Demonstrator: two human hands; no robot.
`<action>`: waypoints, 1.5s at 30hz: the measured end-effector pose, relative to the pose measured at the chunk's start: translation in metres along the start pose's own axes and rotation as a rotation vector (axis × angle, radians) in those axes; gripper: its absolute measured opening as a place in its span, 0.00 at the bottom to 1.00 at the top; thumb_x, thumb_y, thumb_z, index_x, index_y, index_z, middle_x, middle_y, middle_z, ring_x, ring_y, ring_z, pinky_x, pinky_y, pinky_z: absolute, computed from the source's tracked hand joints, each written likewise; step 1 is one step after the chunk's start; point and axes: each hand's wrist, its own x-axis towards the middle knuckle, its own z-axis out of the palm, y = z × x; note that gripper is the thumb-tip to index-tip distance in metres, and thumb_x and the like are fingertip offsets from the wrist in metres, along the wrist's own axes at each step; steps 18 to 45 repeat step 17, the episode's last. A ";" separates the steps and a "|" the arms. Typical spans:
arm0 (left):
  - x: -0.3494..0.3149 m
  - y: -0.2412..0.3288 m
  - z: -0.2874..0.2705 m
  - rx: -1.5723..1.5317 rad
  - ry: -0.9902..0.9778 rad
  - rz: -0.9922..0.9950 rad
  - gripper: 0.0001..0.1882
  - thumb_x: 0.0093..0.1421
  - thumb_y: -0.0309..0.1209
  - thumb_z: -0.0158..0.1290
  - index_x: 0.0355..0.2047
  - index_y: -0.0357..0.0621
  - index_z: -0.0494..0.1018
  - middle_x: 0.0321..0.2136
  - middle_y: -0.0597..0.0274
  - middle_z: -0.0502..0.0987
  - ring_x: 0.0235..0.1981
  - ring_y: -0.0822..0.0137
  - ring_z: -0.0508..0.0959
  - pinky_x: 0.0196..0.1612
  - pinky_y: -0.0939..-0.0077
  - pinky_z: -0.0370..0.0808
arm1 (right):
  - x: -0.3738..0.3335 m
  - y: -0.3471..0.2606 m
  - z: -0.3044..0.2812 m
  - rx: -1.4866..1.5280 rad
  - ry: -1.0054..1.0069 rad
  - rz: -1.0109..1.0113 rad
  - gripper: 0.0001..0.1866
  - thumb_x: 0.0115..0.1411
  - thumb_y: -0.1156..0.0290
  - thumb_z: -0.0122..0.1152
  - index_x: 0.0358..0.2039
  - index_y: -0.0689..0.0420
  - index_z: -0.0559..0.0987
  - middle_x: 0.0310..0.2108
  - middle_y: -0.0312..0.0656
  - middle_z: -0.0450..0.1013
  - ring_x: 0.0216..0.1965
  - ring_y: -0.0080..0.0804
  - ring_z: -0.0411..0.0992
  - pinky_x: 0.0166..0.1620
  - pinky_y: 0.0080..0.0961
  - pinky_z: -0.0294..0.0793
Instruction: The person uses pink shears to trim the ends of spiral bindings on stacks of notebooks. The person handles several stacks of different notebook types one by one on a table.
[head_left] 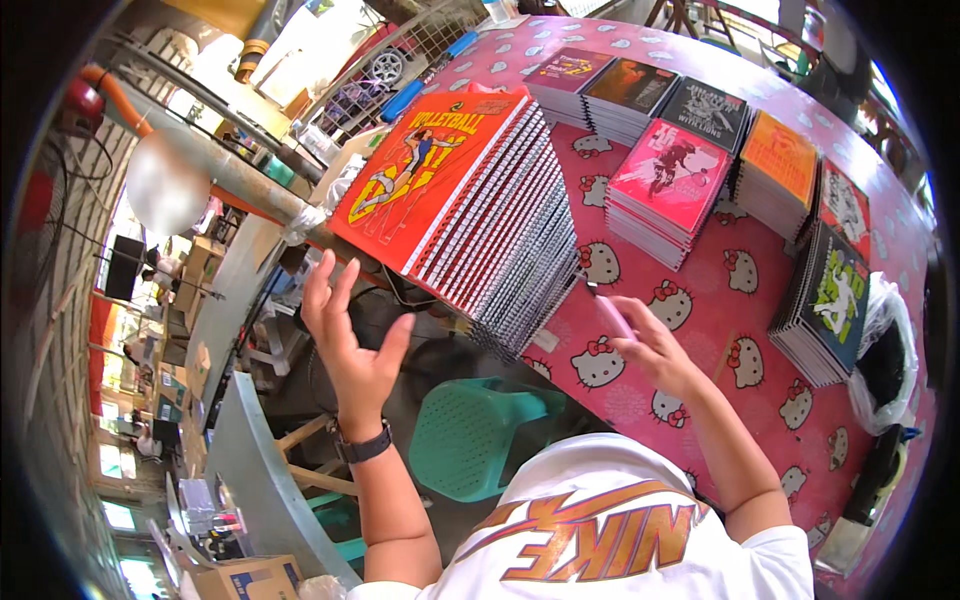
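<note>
A tall stack of spiral-bound notebooks (480, 200) stands at the table's left edge. Its top cover is red-orange, with a jumping sports player drawn on it, and the wire spines face me. Beside the stack's near left corner, my left hand (355, 345) is raised with its fingers spread, holding nothing; a dark watch is on that wrist. My right hand (650, 350) grips a slim pink tool with a dark tip (612, 316), whose exact kind I cannot make out. That tip points at the lower right corner of the stack, close to the bottom spines.
Smaller notebook piles stand on the pink patterned tablecloth (690, 330), including a pink-covered pile (668, 180), an orange one (778, 160) and a dark one (825, 300). A clear plastic bag (885, 345) lies at the right. Below the table edge is a green stool (480, 440).
</note>
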 end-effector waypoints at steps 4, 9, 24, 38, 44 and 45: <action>0.014 0.007 0.016 0.038 -0.058 0.116 0.35 0.44 0.31 0.63 0.54 0.41 0.63 0.55 0.51 0.63 0.57 0.52 0.61 0.60 0.58 0.56 | 0.032 -0.031 0.022 -0.301 -0.174 -0.548 0.29 0.50 0.70 0.58 0.54 0.59 0.64 0.41 0.46 0.65 0.43 0.40 0.67 0.46 0.30 0.68; 0.017 0.005 0.016 -0.024 -0.104 0.108 0.32 0.44 0.29 0.64 0.51 0.43 0.66 0.50 0.56 0.69 0.53 0.51 0.66 0.57 0.56 0.61 | 0.051 -0.055 0.043 -0.365 -0.097 -0.736 0.32 0.44 0.71 0.60 0.53 0.56 0.66 0.40 0.47 0.65 0.43 0.45 0.66 0.46 0.35 0.68; 0.019 0.006 0.012 -0.020 -0.122 0.110 0.31 0.45 0.32 0.64 0.51 0.43 0.67 0.50 0.56 0.69 0.53 0.52 0.67 0.55 0.58 0.62 | 0.065 -0.070 0.058 -0.672 0.117 -0.957 0.36 0.36 0.68 0.64 0.52 0.50 0.70 0.40 0.41 0.66 0.41 0.39 0.66 0.43 0.38 0.64; 0.019 0.006 0.012 -0.020 -0.122 0.110 0.31 0.45 0.32 0.64 0.51 0.43 0.67 0.50 0.56 0.69 0.53 0.52 0.67 0.55 0.58 0.62 | 0.065 -0.070 0.058 -0.672 0.117 -0.957 0.36 0.36 0.68 0.64 0.52 0.50 0.70 0.40 0.41 0.66 0.41 0.39 0.66 0.43 0.38 0.64; 0.019 0.006 0.012 -0.020 -0.122 0.110 0.31 0.45 0.32 0.64 0.51 0.43 0.67 0.50 0.56 0.69 0.53 0.52 0.67 0.55 0.58 0.62 | 0.065 -0.070 0.058 -0.672 0.117 -0.957 0.36 0.36 0.68 0.64 0.52 0.50 0.70 0.40 0.41 0.66 0.41 0.39 0.66 0.43 0.38 0.64; 0.019 0.006 0.012 -0.020 -0.122 0.110 0.31 0.45 0.32 0.64 0.51 0.43 0.67 0.50 0.56 0.69 0.53 0.52 0.67 0.55 0.58 0.62 | 0.065 -0.070 0.058 -0.672 0.117 -0.957 0.36 0.36 0.68 0.64 0.52 0.50 0.70 0.40 0.41 0.66 0.41 0.39 0.66 0.43 0.38 0.64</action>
